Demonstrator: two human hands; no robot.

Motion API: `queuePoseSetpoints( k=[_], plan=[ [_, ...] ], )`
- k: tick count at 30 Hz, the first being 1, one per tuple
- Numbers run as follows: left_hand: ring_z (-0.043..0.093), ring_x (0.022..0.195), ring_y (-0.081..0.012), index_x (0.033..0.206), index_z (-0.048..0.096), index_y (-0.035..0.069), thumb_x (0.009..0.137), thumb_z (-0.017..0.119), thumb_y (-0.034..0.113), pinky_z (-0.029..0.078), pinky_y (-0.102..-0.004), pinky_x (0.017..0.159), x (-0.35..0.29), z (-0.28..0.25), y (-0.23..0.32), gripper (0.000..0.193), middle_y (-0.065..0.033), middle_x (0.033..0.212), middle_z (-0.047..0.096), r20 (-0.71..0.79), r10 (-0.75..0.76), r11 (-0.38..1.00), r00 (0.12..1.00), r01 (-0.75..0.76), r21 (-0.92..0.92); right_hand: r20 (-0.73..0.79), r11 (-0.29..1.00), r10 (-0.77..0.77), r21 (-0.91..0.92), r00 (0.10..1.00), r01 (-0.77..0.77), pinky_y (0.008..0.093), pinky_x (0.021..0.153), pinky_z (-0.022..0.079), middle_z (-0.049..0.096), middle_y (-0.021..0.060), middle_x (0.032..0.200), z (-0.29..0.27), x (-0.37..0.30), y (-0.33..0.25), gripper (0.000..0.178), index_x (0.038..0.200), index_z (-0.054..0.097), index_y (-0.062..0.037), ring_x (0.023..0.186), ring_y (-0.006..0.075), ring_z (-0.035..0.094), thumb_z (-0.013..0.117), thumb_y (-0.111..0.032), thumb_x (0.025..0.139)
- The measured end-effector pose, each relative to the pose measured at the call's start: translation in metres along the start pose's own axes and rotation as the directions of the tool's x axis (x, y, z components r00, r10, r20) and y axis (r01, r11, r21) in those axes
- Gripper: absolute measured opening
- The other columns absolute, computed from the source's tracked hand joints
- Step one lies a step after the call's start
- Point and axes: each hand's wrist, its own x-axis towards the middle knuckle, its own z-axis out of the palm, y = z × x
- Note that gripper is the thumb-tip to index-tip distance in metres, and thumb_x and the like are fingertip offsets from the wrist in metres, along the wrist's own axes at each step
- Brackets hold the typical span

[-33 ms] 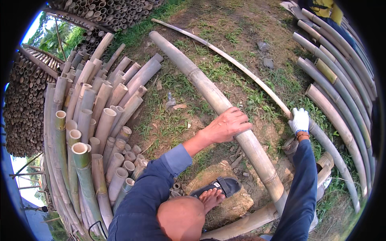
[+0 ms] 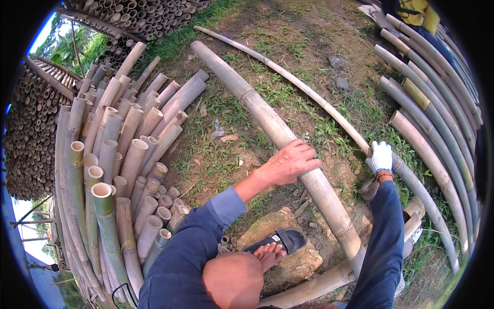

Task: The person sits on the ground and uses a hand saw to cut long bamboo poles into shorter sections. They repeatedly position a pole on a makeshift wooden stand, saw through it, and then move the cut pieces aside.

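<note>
From here I'd steady the thick pole mid-frame, left hand curled firmly over it, gloved right hand wrapped round the thin pole right of centre.

Reference: bamboo bundle, cut ends uppermost | Left of bundle: stacked pole ends | Beyond bundle: second stack, foliage | Right of bundle, near: clear plastic scrap, wood chip | Right of bundle, well apart: grey pieces, pole row, yellow cloth
</note>
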Motion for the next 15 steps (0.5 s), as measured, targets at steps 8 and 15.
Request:
queuePoseSetpoints(
  k=[8,15],
  plan=[
    [0.062,0.132,-0.0355,0.122,0.069,0.008,0.08,0.074,0.0,0.038,-0.0556,0.128,-0.001,0.014,0.009,0.044,-0.0143,0.117,0.066,-0.144,-0.141,0.978,0.979,0.161,0.135,0.16,0.971,0.229,-0.11,0.96,-0.213,0.0517,0.093,0.061,0.07,0.0176,0.12,0.001,-0.012,-0.013,0.06,0.126,0.066,-0.0146,0.107,0.0403,0.072,0.09,-0.038,0.076],
    [0.06,0.134,-0.0336,0.122,0.068,0.008,0.076,0.078,0.0,0.037,-0.055,0.129,-0.013,0.018,0.006,0.048,-0.0118,0.117,0.064,-0.155,-0.174,0.974,0.972,0.193,0.117,0.224,0.962,0.266,-0.129,0.938,-0.242,0.052,0.084,0.062,0.073,0.019,0.112,-0.01,-0.011,-0.034,0.049,0.12,0.063,-0.012,0.106,0.0411,0.077,0.088,-0.035,0.085]
  ],
)
